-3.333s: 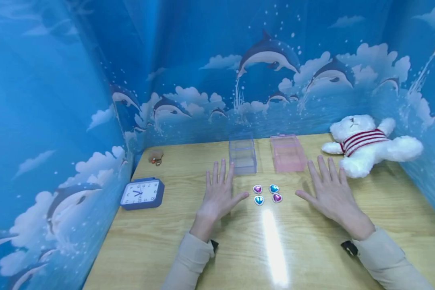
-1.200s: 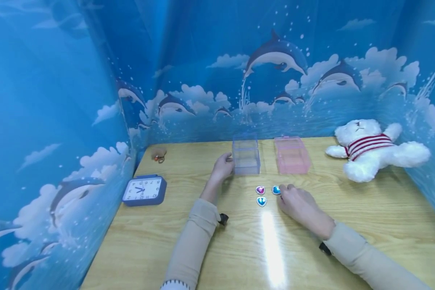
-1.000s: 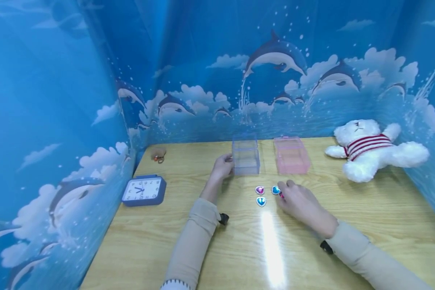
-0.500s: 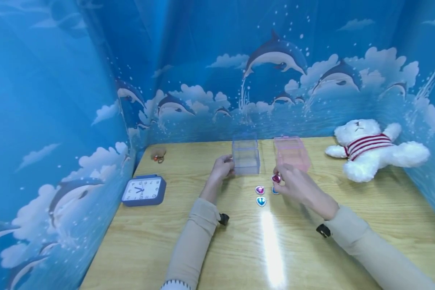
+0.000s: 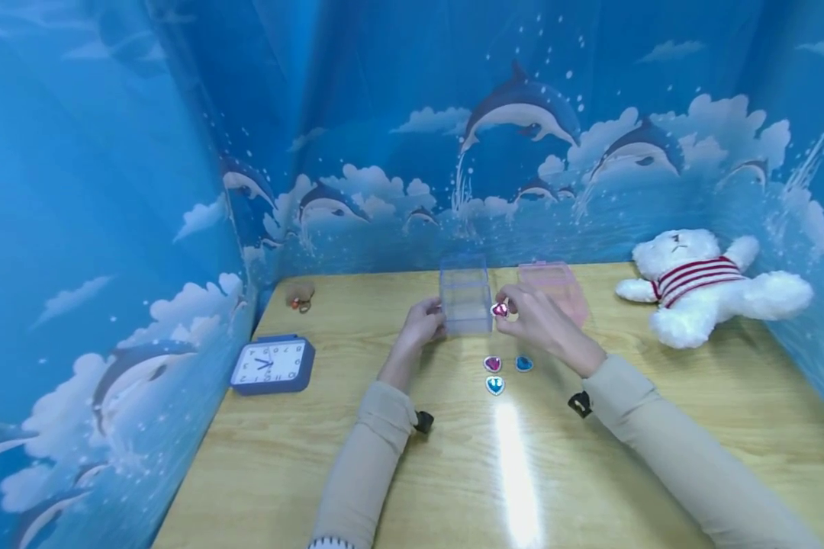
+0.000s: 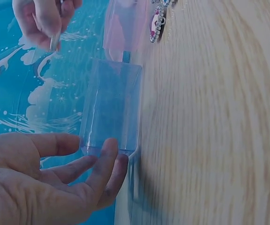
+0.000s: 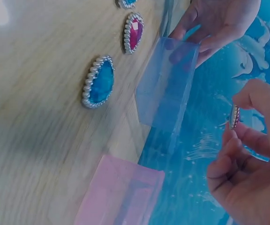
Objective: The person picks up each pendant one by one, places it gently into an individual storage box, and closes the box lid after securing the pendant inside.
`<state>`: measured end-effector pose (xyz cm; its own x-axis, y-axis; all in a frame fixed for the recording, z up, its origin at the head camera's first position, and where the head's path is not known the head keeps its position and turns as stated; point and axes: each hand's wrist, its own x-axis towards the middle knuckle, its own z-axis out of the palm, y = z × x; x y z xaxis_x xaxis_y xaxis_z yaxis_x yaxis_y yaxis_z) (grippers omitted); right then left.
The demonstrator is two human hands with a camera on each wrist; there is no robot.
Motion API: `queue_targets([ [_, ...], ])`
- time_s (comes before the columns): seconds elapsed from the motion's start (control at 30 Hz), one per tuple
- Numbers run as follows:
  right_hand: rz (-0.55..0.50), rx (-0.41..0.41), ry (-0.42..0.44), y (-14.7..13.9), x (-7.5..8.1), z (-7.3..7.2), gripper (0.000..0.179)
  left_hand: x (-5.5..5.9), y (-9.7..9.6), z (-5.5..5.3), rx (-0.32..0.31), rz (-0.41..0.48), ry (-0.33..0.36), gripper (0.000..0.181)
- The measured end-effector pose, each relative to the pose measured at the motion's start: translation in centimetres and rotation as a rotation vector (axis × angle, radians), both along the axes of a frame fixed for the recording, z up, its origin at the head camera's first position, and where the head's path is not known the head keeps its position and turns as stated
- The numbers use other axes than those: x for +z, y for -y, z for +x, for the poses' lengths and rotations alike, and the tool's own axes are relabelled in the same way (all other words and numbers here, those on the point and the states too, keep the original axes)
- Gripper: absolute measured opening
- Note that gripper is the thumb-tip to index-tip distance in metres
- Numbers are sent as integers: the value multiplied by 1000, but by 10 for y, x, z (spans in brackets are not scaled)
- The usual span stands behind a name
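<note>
Beige long sleeves [image 5: 360, 465], plain cuffs [image 5: 393, 404], small black wrist pieces [image 5: 580, 404], dark-stitched white edging [image 5: 331, 543]

Only readable text: dark hour numerals on the white face [image 5: 283, 369] of the blue rectangular clock [image 5: 305, 370]. Dial's inverted from the head view: 6 at top, 12 at bottom, 9 right, 3 left. Smaller dial marks too blurred.

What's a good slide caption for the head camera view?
Right hand pinches a pink heart gem beside the clear blue box the left hand holds; three more gems lie on the table.
</note>
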<state>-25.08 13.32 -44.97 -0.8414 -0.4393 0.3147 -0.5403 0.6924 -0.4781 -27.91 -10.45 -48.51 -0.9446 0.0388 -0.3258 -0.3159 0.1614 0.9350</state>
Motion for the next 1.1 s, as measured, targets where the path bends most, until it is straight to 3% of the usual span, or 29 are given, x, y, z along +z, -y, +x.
queue_targets([
  [0.37,-6,-16,72,22,-5,-28,27,-3,2,-1,-18,-16,-9,56],
  [0.83,40,-69,122,42,-11,-46,28,-4,2,1,-11,33,-6,56],
  [1.1,56,-47,142,53,-17,-57,27,0,2,3,-17,36,-7,57],
])
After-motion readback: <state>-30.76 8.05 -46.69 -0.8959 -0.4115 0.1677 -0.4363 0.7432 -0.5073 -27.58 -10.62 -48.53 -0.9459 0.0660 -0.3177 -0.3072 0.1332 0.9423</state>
